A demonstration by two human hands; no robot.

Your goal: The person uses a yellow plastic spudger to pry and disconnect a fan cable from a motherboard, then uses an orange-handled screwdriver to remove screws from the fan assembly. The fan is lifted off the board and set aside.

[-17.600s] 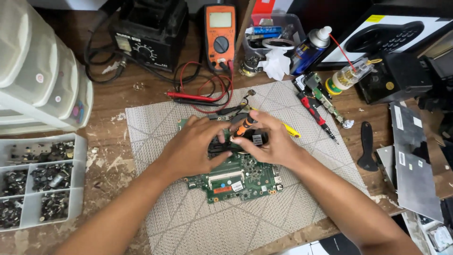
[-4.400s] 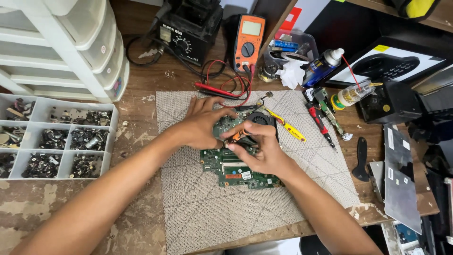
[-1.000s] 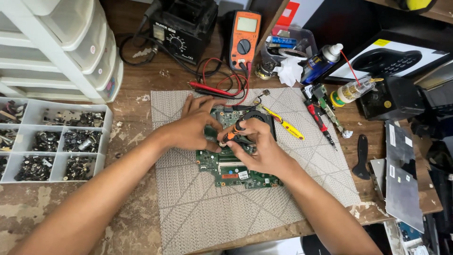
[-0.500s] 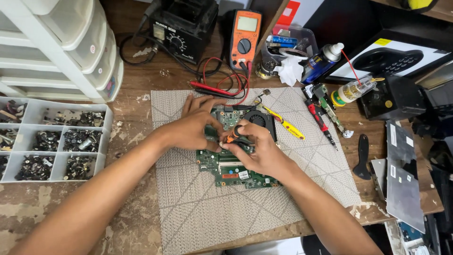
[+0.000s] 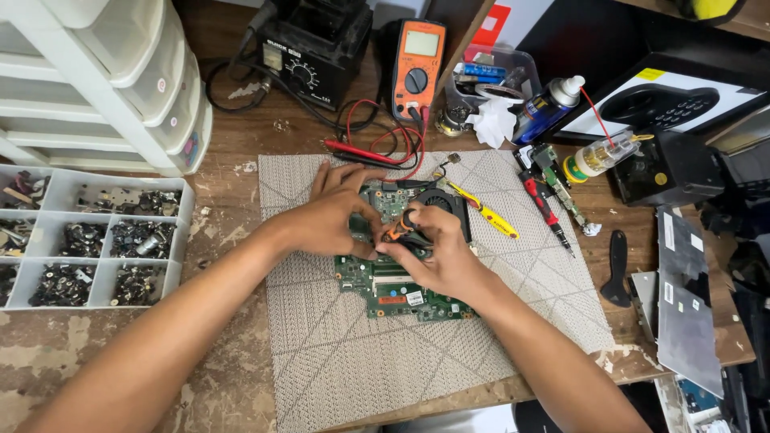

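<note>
Under both hands, left hand point(image 5: 333, 220) pressing, right hand point(image 5: 437, 256) pinching an orange-handled tool point(image 5: 395, 234), lies the green circuit board point(image 5: 385, 285).

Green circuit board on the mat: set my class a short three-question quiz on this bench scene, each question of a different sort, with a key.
1. True or false: the green circuit board lies on the patterned grey mat.
2. Which thing stands nearest the back edge of the mat? A) orange multimeter B) compartment tray of small parts C) black pry tool
3. Fill in: the right hand holds a small tool with an ______ handle over the board, while the left hand rests on the board's upper left part.

Key: 1 true; 2 A; 3 orange.
</note>
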